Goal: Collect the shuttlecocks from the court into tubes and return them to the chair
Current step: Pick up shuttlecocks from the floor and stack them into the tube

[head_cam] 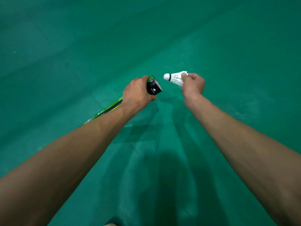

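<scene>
Shuttlecock (175,78) in right grip (193,86), cork toward tube (154,86) in left grip (136,93)

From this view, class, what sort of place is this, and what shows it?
Probably a badminton court: green sports floor, a shuttlecock in the right hand, a tube in the left hand.

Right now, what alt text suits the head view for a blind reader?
The right hand pinches a white shuttlecock, cork pointing at the end of a green and black tube gripped by the left hand, above a green court floor.
</scene>
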`<move>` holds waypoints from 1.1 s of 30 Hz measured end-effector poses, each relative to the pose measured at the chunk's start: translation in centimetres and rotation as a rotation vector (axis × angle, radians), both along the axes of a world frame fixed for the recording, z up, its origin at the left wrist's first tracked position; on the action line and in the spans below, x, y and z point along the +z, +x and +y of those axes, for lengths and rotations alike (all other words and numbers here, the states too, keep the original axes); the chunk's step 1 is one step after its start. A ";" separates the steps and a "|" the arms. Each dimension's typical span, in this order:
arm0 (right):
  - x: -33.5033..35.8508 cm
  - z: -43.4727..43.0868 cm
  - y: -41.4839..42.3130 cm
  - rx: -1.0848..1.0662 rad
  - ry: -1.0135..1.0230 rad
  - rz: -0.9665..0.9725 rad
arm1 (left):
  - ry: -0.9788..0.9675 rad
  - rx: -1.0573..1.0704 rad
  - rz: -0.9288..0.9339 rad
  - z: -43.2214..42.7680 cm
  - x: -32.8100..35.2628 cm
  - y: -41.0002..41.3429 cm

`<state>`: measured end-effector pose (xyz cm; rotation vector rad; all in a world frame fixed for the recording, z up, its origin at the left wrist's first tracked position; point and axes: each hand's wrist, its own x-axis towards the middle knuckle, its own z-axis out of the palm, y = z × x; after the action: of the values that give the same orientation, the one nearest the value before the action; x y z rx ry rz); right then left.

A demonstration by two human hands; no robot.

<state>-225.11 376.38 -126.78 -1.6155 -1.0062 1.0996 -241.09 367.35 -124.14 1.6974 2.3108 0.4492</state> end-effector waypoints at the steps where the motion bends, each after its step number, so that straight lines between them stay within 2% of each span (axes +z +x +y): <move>1: 1.1 0.2 0.9 0.013 0.018 0.059 | 0.014 -0.009 -0.016 0.5 0.4 0.8; 6: 5.9 -1.4 5.0 0.420 0.119 0.025 | 0.120 -0.117 -0.090 3.0 2.7 6.9; 10: 9.5 -2.2 9.4 0.557 -0.068 -0.014 | 0.204 -0.226 -0.123 4.6 4.6 11.9; 12: 11.4 -2.4 12.8 0.510 -0.060 -0.059 | 0.245 -0.296 -0.129 5.2 5.4 14.2; 15: 13.5 -3.0 18.4 0.291 0.192 -0.248 | 0.304 -0.398 -0.130 5.9 6.7 18.1; 16: 14.0 -3.5 20.2 0.266 0.204 -0.267 | 0.318 -0.434 -0.128 5.9 7.1 19.7; 22: 16.6 -7.6 28.3 0.426 -0.087 -0.401 | 0.377 -0.703 -0.173 4.5 8.9 29.6; 27: 19.2 -10.7 34.7 0.400 -0.230 -0.357 | 0.367 -0.882 -0.197 2.9 10.8 36.4; 30: 20.8 -12.6 38.6 0.285 -0.210 -0.306 | 0.353 -0.940 -0.188 2.1 12.3 40.2; 33: 21.9 -13.1 42.4 -0.001 -0.072 -0.267 | 0.350 -0.958 -0.208 1.9 14.2 43.9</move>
<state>-182.69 363.30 -104.86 -1.8558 -1.1482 0.9443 -197.16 369.27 -109.94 2.4928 1.0957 0.7687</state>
